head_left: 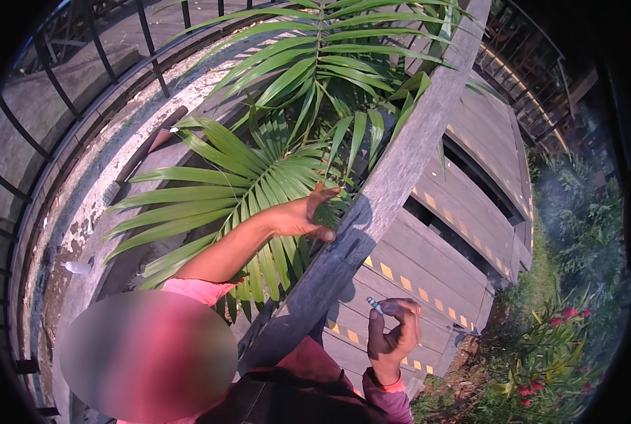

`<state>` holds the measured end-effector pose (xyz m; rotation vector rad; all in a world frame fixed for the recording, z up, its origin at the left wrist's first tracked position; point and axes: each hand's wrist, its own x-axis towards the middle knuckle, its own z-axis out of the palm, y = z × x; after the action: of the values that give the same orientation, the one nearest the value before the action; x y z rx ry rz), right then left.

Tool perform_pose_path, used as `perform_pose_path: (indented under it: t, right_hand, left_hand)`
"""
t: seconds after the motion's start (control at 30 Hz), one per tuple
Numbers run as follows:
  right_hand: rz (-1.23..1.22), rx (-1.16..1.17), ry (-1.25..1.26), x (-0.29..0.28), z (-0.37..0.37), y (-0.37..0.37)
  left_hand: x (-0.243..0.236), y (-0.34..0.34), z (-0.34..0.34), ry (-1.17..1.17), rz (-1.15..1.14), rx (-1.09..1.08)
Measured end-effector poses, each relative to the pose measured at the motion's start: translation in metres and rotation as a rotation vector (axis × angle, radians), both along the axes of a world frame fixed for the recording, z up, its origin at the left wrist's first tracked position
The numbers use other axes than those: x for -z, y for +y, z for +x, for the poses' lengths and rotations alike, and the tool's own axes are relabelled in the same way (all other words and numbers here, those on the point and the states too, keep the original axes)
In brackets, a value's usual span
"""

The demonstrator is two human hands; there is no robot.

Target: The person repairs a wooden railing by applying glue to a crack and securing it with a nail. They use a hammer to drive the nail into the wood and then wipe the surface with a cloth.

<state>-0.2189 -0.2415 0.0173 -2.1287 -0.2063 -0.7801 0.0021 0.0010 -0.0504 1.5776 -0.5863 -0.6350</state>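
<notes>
My left hand (301, 215) reaches over the green palm fronds (266, 180), close beside a weathered wooden rail (393, 159). Its thumb and fingers are apart, and nothing shows between them. On the other side of the rail, my right hand (394, 336) is closed, pinching a small bluish-silver cylinder (374, 304) between thumb and fingers. The cylinder's exact kind is too small to tell. Both arms wear pink sleeves. A blurred patch hides the area around my left upper arm.
Wooden steps (428, 254) with yellow-striped edges and dark gaps run down the right side. Flowering shrubs (534, 353) grow beyond them. A black metal railing (47, 145) curves along the left, and a small whitish bottle (77, 267) lies near it.
</notes>
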Motion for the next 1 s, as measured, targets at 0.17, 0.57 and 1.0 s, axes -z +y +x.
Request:
perform_pose_path:
  t: [0.17,0.57,1.0]
  right_hand:
    - [-0.022,-0.022,0.005,0.0,0.0,0.0]
    - [-0.104,-0.065,-0.038,-0.009,0.027,0.003]
    - [-0.266,-0.204,0.095,-0.004,0.097,0.023]
  left_hand:
    - [0.005,0.0,0.002,-0.063,0.003,0.003]
    - [-0.002,0.001,0.0,-0.142,0.074,0.021]
    - [0.014,-0.001,0.005,-0.107,0.091,0.072]
